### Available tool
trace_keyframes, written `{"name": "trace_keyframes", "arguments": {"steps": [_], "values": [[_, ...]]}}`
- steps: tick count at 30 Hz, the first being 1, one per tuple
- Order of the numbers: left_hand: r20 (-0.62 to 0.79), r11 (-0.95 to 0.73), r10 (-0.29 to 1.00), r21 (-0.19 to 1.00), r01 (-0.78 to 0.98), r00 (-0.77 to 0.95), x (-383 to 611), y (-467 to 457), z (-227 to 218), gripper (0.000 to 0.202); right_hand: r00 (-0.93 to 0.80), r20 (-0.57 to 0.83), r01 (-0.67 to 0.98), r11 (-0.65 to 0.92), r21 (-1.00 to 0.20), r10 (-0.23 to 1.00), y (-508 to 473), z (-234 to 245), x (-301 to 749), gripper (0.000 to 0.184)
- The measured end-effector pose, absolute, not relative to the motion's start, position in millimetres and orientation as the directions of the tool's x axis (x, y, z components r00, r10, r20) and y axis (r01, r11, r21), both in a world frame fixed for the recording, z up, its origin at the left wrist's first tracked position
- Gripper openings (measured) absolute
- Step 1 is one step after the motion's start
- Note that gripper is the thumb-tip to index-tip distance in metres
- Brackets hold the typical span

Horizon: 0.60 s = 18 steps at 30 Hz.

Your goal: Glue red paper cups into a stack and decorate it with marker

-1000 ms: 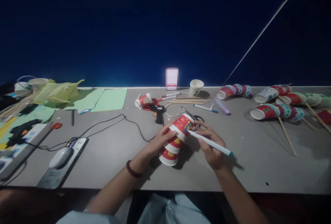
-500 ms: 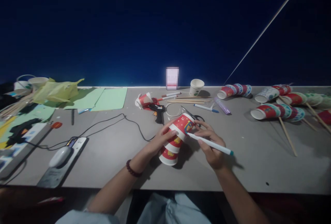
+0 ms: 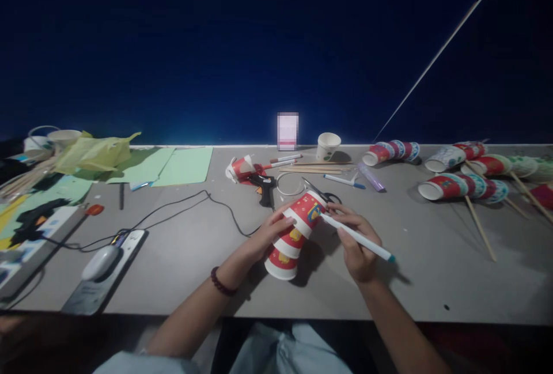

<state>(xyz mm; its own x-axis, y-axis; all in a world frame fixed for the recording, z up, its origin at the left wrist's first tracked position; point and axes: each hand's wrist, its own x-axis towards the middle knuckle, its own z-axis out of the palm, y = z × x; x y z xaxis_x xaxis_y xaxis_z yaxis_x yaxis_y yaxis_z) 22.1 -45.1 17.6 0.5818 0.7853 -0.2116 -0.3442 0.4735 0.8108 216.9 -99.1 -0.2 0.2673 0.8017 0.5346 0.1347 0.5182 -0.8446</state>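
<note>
A stack of red and white paper cups point(image 3: 290, 246), joined into a tilted column, is held above the table by my left hand point(image 3: 272, 230), whose fingers wrap round its left side. Yellow and blue figures mark the red bands. Between the fingers of my right hand point(image 3: 360, 247) is a white marker point(image 3: 360, 238) with a teal end. The marker's tip is at the right side of the top cup, by a blue-coloured figure. Some fingers of that hand reach up beside the cup's rim.
Behind the cups lie scissors point(image 3: 332, 197), a black glue gun point(image 3: 266, 191), a blue-capped marker point(image 3: 343, 180) and wooden sticks. Finished-looking cup columns point(image 3: 462, 188) lie at right, some with sticks. A power strip point(image 3: 41, 241), phone point(image 3: 106, 273) and cord lie left.
My right hand has moved slightly right, and the marker's tip has shifted from the figure's lower part toward the cup's right edge. The left hand and cups have barely moved.
</note>
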Motion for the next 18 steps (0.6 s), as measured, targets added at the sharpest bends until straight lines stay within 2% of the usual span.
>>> {"name": "trace_keyframes", "arguments": {"steps": [5, 18], "values": [[-0.215, 0.481, 0.782, 0.805, -0.348, 0.585, 21.3, -44.7, 15.0, 0.07, 0.328, 0.532, 0.176, 0.503, -0.846, 0.781, -98.0, 2.0, 215.4, 0.013], [-0.177, 0.443, 0.8, 0.818, -0.366, 0.573, 22.3, -46.4, 15.5, 0.064, 0.294, 0.57, 0.25, 0.514, -0.821, 0.767, -98.5, 7.4, 213.5, 0.013]]}}
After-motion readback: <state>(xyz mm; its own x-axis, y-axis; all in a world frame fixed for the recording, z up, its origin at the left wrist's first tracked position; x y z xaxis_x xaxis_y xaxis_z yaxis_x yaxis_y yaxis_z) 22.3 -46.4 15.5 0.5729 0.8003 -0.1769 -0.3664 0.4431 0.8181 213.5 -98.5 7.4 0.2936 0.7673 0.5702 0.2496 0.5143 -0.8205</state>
